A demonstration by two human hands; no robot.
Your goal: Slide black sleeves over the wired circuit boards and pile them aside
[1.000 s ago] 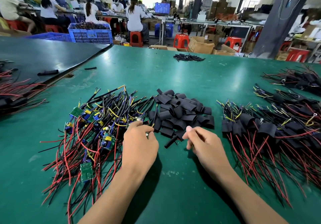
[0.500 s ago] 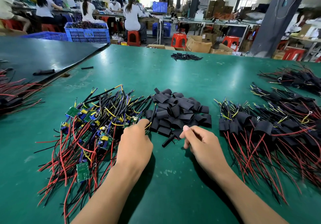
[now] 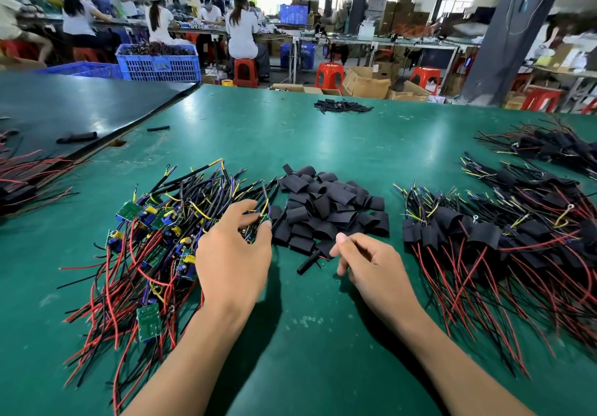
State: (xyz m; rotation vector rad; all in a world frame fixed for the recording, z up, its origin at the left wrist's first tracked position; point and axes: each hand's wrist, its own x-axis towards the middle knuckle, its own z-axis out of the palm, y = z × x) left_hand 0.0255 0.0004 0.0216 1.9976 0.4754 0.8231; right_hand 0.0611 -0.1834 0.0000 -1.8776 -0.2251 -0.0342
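The heap of black sleeves (image 3: 329, 209) lay mid-table on the green mat (image 3: 323, 344): short, flattened matte tubes, loosely overlapped. Immediately left of the heap sat the unsleeved pile (image 3: 161, 231), small green boards with blue and yellow components, trailing red, black and yellow leads. Right of the heap lay the finished pile (image 3: 484, 238), boards covered in black with red leads fanning out. One rolled sleeve (image 3: 308, 262) lay apart at the heap's near edge.

The left hand (image 3: 234, 254) was at the heap's left edge, fingers curled around one circuit board (image 3: 258, 228). The right hand (image 3: 371, 264) rested just near of the heap, fingers loosely curled beside the rolled sleeve; whether it pinched anything could not be determined.

Compared with half a second earlier, the left hand had opened from a closed fist and taken hold of the board. The right hand and rolled sleeve were unchanged.
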